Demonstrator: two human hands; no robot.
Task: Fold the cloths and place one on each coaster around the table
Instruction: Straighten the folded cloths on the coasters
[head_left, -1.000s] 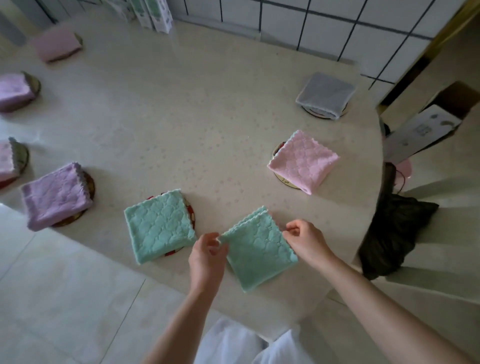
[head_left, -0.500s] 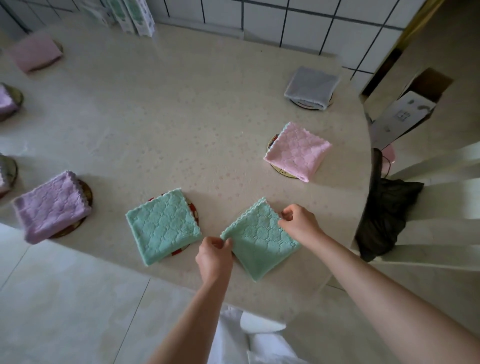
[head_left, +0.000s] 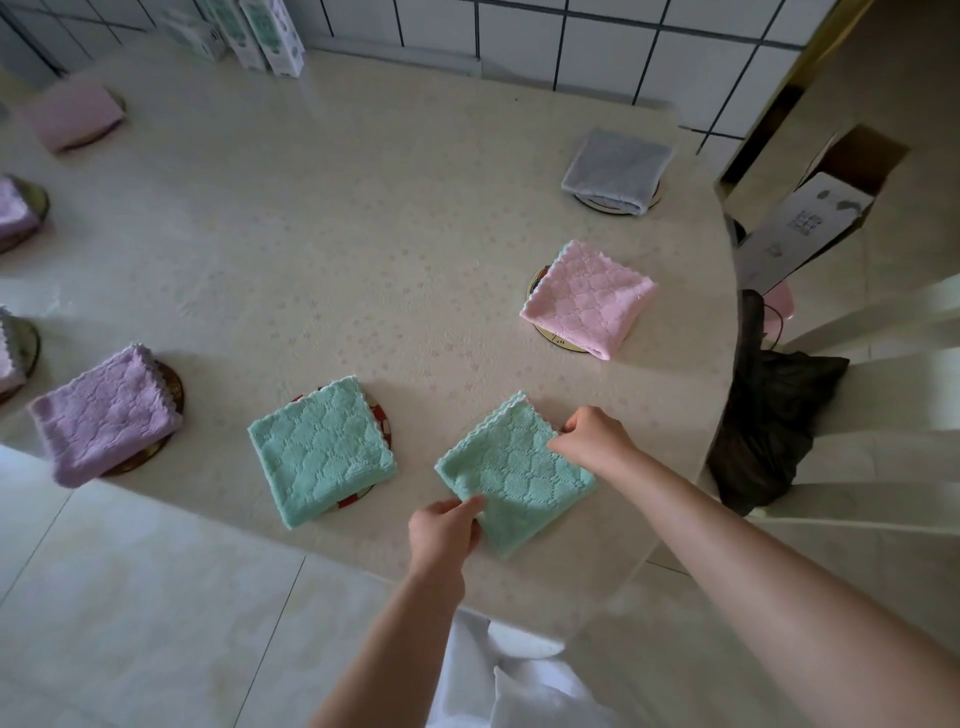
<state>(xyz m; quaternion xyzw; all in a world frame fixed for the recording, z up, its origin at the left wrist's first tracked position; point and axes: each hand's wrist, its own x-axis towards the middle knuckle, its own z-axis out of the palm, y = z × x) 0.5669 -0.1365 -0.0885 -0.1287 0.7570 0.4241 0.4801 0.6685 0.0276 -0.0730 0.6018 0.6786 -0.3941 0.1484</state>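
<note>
A folded green cloth (head_left: 511, 470) lies flat near the table's front edge. My left hand (head_left: 444, 530) pinches its near-left corner. My right hand (head_left: 592, 439) pinches its right corner. No coaster shows under this cloth. To its left a second folded green cloth (head_left: 322, 452) rests on a red-patterned coaster (head_left: 383, 421). A pink cloth (head_left: 589, 296) covers a gold-rimmed coaster (head_left: 558, 340), and a grey cloth (head_left: 615, 169) covers another coaster (head_left: 597, 201) further back.
A purple cloth (head_left: 101, 418) sits on a dark coaster (head_left: 174, 387) at the left, with more cloths on coasters along the left edge and a pink one (head_left: 72, 117) far back. Boxes (head_left: 270, 31) stand by the tiled wall. A black bag (head_left: 769, 415) lies on a chair at the right.
Both hands have kept hold of the green cloth and it has shifted a little, settling flat; my left hand has slid to the near-left corner. The view moved slightly.
</note>
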